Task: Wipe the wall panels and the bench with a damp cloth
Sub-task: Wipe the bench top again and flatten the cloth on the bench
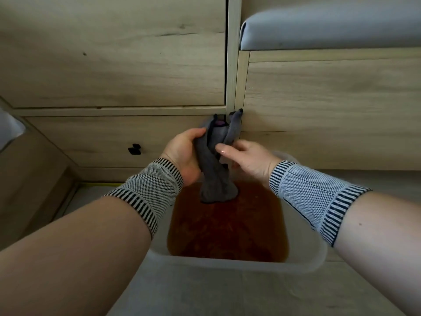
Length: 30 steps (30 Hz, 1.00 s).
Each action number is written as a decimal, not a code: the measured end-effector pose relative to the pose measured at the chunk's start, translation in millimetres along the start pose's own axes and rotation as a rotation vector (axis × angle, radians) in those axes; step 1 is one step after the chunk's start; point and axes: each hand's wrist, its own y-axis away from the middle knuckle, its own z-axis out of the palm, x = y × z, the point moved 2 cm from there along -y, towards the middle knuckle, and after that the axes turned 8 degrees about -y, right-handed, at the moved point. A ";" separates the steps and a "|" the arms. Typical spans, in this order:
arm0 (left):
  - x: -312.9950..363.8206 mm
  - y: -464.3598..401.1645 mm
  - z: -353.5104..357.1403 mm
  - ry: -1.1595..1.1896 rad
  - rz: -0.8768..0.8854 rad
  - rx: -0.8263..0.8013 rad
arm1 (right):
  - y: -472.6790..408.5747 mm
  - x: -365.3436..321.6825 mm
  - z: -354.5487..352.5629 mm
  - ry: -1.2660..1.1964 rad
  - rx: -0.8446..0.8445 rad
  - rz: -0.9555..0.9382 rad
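Above tub (237, 266), unlabelled cloth (214, 169)

Left hand (184, 153): fingertips hidden behind the cloth (214, 165); only the thumb and back of the hand show. Right hand (246, 159): fingers concealed behind the cloth, thumb visible. Cloth: middle part covered by both hands; whether its lower end touches the liquid cannot be told. Tub (227, 264): far rim masked by hands and cloth, left wall by the left forearm; bottom obscured by brown liquid. Bench cushion (330, 30): cut off at the top and right edges. Knob (134, 149): too small to make out its form.
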 end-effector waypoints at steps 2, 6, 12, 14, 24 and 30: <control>0.1 1.2 -3.3 -0.022 0.013 -0.026 | -2.2 -2.7 -2.3 0.050 0.044 -0.054; 4.6 -3.3 -8.6 -0.098 0.081 0.001 | -2.2 -10.1 0.9 -0.017 0.074 -0.114; -1.5 1.2 -10.1 -0.448 0.019 0.055 | -0.4 -19.6 -2.9 -0.174 0.111 -0.192; -2.3 0.5 -11.1 -0.458 -0.024 0.005 | 1.8 -16.6 -5.5 -0.301 0.084 -0.125; 0.4 -7.1 -14.1 -0.698 0.041 0.073 | 6.6 -22.7 -35.6 -0.580 0.022 0.058; 10.4 -15.0 2.3 -0.631 0.124 0.044 | 25.5 -38.7 -70.3 -0.516 0.271 -0.040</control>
